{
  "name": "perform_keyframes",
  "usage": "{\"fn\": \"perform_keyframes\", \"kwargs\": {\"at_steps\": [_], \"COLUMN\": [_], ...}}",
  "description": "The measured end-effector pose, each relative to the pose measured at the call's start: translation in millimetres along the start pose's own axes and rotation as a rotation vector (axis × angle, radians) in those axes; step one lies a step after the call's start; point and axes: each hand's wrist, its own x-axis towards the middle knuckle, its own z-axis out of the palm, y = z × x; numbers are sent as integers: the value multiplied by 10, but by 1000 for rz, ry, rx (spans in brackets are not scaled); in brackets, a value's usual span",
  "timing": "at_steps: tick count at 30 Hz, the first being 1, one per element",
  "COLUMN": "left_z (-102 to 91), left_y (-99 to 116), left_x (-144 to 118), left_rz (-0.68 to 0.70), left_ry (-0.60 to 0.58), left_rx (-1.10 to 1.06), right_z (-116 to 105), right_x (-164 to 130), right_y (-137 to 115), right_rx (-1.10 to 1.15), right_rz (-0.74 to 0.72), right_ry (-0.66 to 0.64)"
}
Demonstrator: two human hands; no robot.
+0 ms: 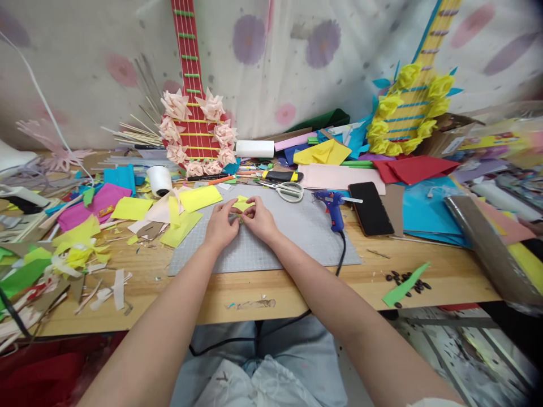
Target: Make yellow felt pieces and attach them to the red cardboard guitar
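Observation:
My left hand (222,225) and my right hand (258,219) meet over the grey cutting mat (297,249). Between them they pinch a small piece of yellow paper (242,202), partly covered by my fingers. Just behind lie scissors (291,191) with pale handles and a yellow-black utility knife (288,176). To the right, on the mat, rests a blue hot glue gun (333,206) with a glue stick in its back. Yellow paper sheets (200,198) lie to the left of my left hand.
A red paper guitar (197,133) with pink flowers and a yellow one (403,113) with yellow flowers stand at the back. A phone (370,209) lies right of the glue gun, whose cord (343,254) drops over the table edge. Paper scraps (80,249) cover the left side.

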Motion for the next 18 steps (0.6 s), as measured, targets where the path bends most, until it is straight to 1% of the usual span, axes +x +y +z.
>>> {"fn": "perform_keyframes", "kwargs": {"at_steps": [2, 6, 10, 12, 15, 18], "left_z": [42, 117, 145, 143, 132, 123], "left_y": [-18, -78, -115, -118, -114, -110], "left_x": [62, 163, 178, 167, 148, 137], "left_rz": [-6, 6, 8, -2, -44, -58], "left_ry": [-3, -44, -56, -52, -38, -35], "left_rx": [-43, -102, -88, -88, -104, -79], "right_z": [-7, -3, 12, 3, -39, -81], "right_x": [23, 57, 88, 103, 114, 104], "right_y": [27, 97, 155, 177, 211, 234], "right_rx": [60, 176, 294, 342, 372, 350], "right_rz": [12, 15, 19, 22, 25, -10], "right_ry": [10, 36, 33, 54, 96, 50]}}
